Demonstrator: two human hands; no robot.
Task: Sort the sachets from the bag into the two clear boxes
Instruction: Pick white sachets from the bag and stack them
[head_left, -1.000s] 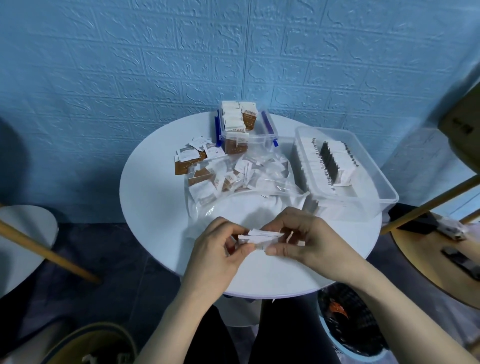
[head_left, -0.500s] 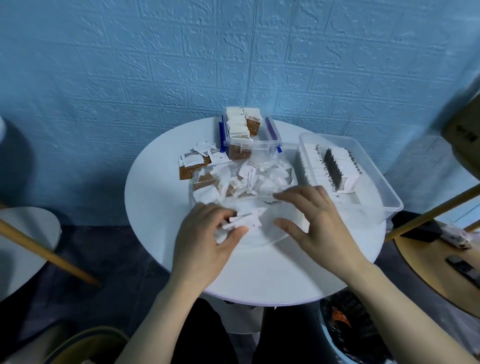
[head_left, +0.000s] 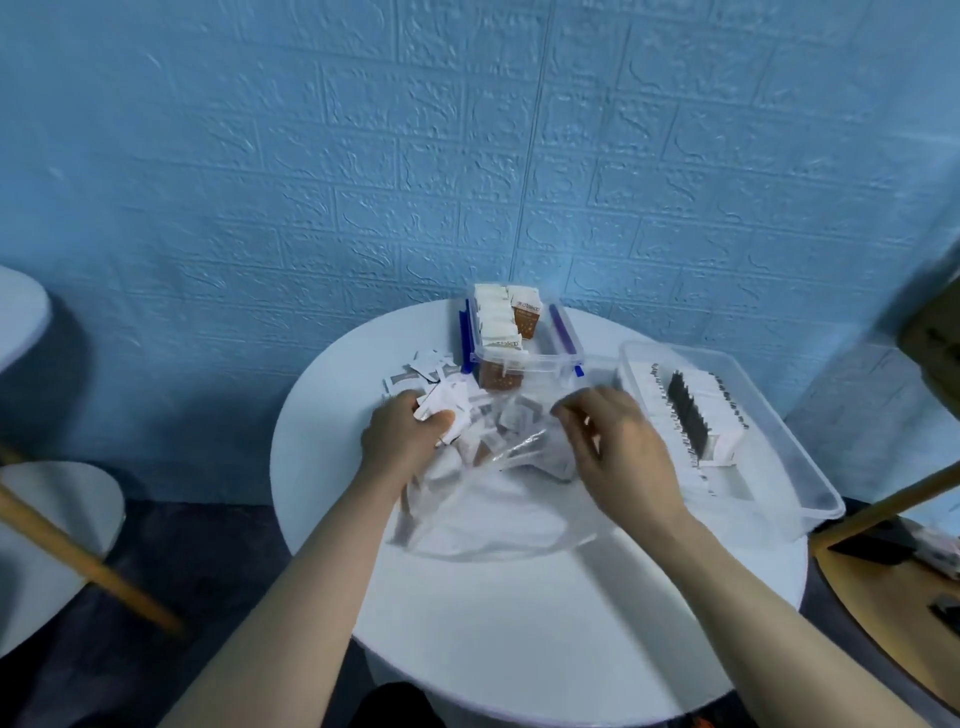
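The likeliest slip from here is a mix-up. The loose pile of sachets (head_left: 441, 387) lies spilled over the mouth of the clear plastic bag (head_left: 498, 499) on the round white worktop (head_left: 519, 623), white ones and brown-printed ones jumbled together, and the frame is blurred enough that their faces are hard to tell apart. A handful taken without checking could send the wrong kind into the wrong box. The bag is slack and slippery too — dragging at its film could tug the heap toward the worktop's left edge or scatter packets off it.

The small blue-latched box (head_left: 524, 353) at the back already holds upright white and brown sachets and looks nearly full; pushing more in might topple those standing. The large clear box (head_left: 769, 431) at the right holds neat rows with room left toward its near end.

The left hand (head_left: 402, 441) has its grip curled round a few white sachets (head_left: 434, 410) at the left side of the pile, fingers and thumb closed on them. The right hand (head_left: 618, 452) hovers over the bag's right side, just beside the large box, fingers loosely bent and spread; motion blur hides the fingertips, so I cannot tell whether its grip pinches anything or merely touches the film.
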